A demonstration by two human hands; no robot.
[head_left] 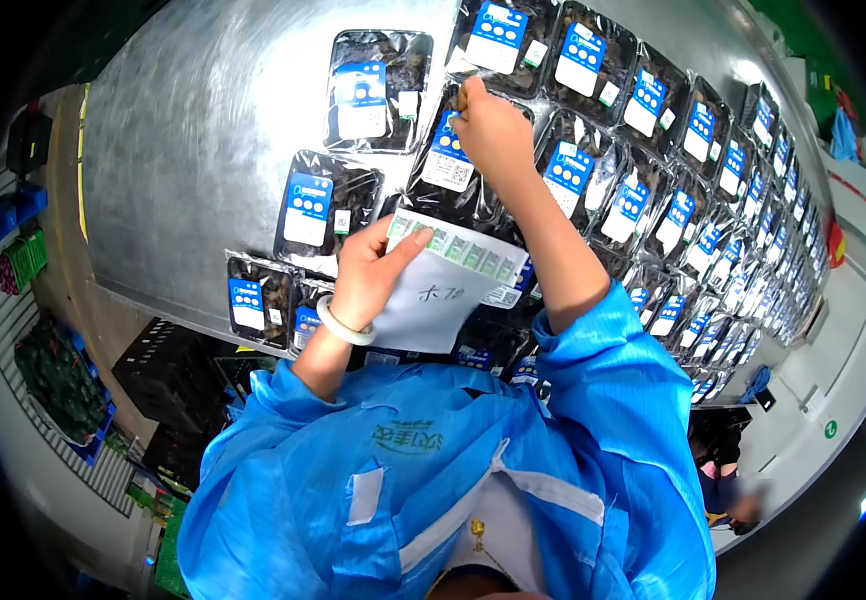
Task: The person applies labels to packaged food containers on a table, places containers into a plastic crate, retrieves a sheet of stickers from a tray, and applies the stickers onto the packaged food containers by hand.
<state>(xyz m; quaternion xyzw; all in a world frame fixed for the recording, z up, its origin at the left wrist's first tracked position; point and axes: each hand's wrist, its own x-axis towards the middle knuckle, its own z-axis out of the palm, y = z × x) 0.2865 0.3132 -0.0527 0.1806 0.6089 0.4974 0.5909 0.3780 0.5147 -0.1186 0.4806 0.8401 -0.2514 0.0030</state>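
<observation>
My left hand (368, 272), with a pale bracelet at the wrist, grips a white sheet of stickers (443, 285). A row of small green-and-white stickers runs along its upper edge, and handwriting marks the paper below. My right hand (494, 132) is above a wrapped black tray (446, 165) with a blue-and-white label. Its fingers are pinched together; whatever may be between them is too small to make out. Beside it, another wrapped tray (378, 90) of dark food bears a small white-and-green sticker next to its blue label.
Many similar wrapped trays (673, 215) lie in rows across the metal table (183, 130), stretching to the right. Black crates (168, 370) stand on the floor at the left. Another person (728, 480) is partly visible at the lower right.
</observation>
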